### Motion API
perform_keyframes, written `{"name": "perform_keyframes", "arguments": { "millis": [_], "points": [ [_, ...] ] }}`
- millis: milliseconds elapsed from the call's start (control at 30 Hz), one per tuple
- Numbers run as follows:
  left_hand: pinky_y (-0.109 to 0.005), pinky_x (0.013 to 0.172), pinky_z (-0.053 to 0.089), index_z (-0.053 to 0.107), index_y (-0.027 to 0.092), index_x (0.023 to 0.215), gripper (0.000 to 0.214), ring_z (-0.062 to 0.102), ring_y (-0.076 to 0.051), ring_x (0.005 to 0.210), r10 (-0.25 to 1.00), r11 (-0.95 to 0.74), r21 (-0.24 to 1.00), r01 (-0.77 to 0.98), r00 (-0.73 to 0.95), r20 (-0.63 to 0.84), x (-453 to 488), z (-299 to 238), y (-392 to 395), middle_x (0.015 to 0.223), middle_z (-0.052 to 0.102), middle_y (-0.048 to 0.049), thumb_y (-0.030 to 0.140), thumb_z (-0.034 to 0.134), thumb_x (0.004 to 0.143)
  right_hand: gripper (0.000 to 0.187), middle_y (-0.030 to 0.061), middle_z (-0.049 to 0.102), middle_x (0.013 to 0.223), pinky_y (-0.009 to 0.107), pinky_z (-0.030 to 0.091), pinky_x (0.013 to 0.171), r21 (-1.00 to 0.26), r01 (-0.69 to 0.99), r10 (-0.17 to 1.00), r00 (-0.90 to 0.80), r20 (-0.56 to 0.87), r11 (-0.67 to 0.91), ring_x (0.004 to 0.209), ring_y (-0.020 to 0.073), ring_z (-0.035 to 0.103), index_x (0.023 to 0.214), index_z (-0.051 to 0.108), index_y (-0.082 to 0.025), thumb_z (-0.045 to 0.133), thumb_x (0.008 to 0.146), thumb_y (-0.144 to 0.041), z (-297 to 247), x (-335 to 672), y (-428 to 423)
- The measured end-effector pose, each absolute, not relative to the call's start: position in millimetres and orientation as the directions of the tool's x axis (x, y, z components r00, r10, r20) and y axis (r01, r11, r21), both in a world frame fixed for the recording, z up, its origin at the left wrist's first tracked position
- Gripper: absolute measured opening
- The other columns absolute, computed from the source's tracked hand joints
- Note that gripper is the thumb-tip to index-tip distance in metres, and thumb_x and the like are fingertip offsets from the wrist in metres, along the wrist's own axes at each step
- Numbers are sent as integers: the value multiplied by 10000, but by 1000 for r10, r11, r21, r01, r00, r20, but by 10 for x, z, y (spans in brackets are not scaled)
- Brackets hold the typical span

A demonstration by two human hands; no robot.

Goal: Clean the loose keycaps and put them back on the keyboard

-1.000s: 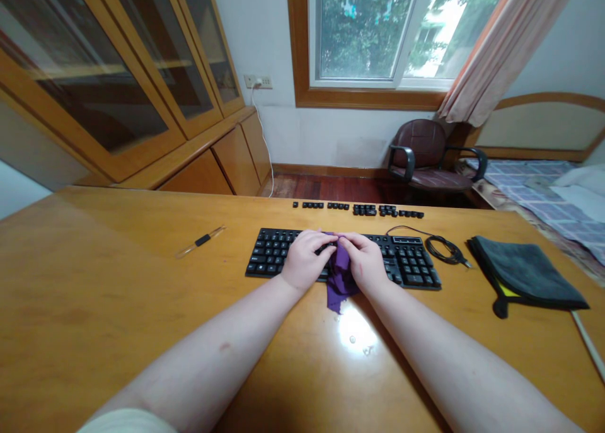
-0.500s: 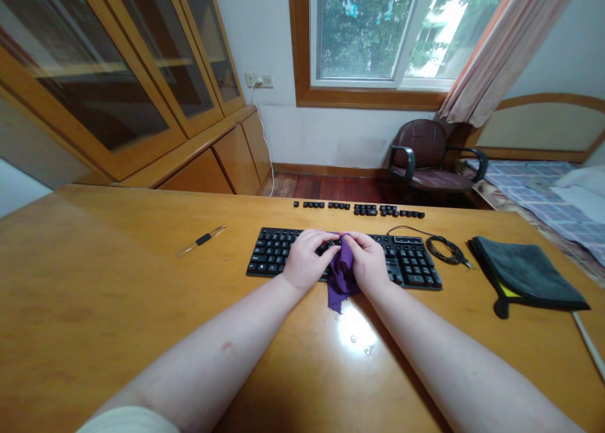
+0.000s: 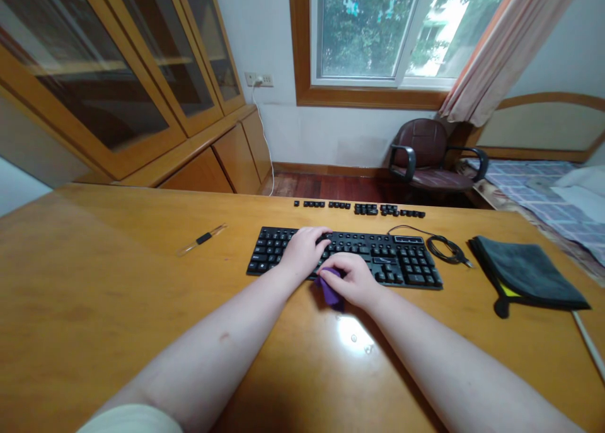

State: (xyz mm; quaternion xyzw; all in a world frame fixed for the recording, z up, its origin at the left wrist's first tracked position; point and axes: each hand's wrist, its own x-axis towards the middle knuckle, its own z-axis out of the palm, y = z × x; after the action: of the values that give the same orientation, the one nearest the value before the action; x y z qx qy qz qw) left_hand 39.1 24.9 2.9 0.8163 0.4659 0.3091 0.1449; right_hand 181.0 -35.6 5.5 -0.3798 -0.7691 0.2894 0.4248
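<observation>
A black keyboard lies across the middle of the wooden desk. My left hand rests on the keyboard's middle keys, fingers curled down onto them, holding nothing I can see. My right hand sits at the keyboard's near edge, closed on a small purple cloth that pokes out under its fingers onto the desk.
A row of loose black keycaps lies behind the keyboard. The coiled cable and a folded dark grey cloth lie to the right. A clear pen-like tool lies to the left. Cabinets, a chair and a bed stand beyond the desk.
My right hand has pulled back from the keys to the keyboard's near edge, bunching the purple cloth under it. My left hand let go of the cloth and stays on the keys.
</observation>
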Motion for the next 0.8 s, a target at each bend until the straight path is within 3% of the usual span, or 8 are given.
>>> {"name": "perform_keyframes", "arguments": {
  "millis": [233, 467, 600, 800],
  "points": [
    [-337, 871, 453, 586, 235, 1045, 219, 597, -190, 931, 802, -597, 352, 721, 539, 258, 451, -31, 260, 962, 664, -37, 246, 522, 835, 120, 34, 699, 734, 255, 486, 684, -676, 331, 749, -388, 538, 658, 683, 148, 629, 792, 670, -203, 551, 789, -211, 53, 1823, -370],
    [-356, 804, 463, 583, 200, 997, 182, 616, -220, 862, 897, -437, 333, 835, 375, 236, 412, 17, 260, 908, 677, -70, 235, 469, 860, 188, 31, 685, 721, 267, 486, 668, -666, 405, 776, -409, 480, 626, 656, 147, 613, 834, 681, -223, 503, 826, -285, 92, 1815, -411],
    [-348, 798, 463, 572, 189, 1003, 183, 615, -222, 872, 918, -383, 403, 831, 296, 263, 368, 53, 259, 913, 671, -77, 227, 510, 834, 188, 34, 684, 719, 274, 485, 666, -655, 441, 789, -371, 490, 614, 663, 153, 617, 836, 682, -222, 508, 826, -291, 79, 1820, -387],
    [-355, 828, 457, 633, 227, 909, 186, 589, -217, 902, 892, -439, 509, 740, 293, 345, 337, 53, 284, 913, 672, -33, 265, 656, 729, 180, 53, 697, 798, 307, 493, 726, -713, 549, 876, -77, 477, 436, 756, 183, 636, 815, 673, -212, 509, 830, -282, 42, 1846, -315]
  ]
}}
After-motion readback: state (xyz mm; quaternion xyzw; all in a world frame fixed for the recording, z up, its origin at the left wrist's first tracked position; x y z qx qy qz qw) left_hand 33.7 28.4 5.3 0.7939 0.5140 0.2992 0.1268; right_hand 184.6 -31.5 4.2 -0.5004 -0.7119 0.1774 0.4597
